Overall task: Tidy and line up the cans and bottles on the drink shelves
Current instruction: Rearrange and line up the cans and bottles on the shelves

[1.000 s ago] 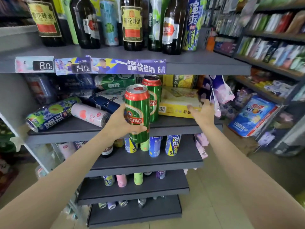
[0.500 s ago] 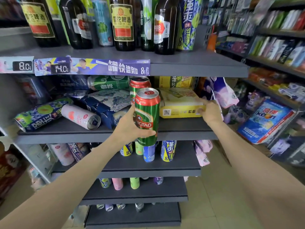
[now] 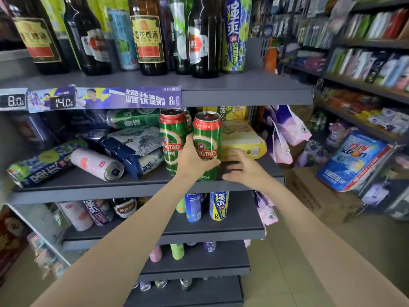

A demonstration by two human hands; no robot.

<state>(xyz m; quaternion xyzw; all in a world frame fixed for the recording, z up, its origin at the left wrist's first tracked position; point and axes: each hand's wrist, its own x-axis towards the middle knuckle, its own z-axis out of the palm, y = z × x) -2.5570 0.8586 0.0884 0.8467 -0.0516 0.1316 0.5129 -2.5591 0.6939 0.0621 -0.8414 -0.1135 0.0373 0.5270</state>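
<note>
My left hand (image 3: 193, 159) grips a green Tsingtao can (image 3: 207, 140) with a red top, standing upright at the front of the second shelf (image 3: 88, 190). A second identical Tsingtao can (image 3: 171, 134) stands just left of it and slightly further back. My right hand (image 3: 245, 170) hovers with spread fingers over the shelf just right of the held can, in front of a yellow box (image 3: 241, 138). On the shelf's left, a pink can (image 3: 97, 163), a blue-green can (image 3: 39, 163) and a navy pack (image 3: 132, 149) lie toppled.
Beer bottles (image 3: 147, 34) and tall cans (image 3: 234, 32) stand on the top shelf. Upright cans (image 3: 218, 204) line the lower shelves. Pink bags (image 3: 285, 131) hang at the shelf's right end. A cardboard box (image 3: 314, 196) sits on the floor beside other store shelves.
My left hand has carried the Tsingtao can right and set it beside the other one at the shelf front. My right hand has left the yellow box and come down toward the can.
</note>
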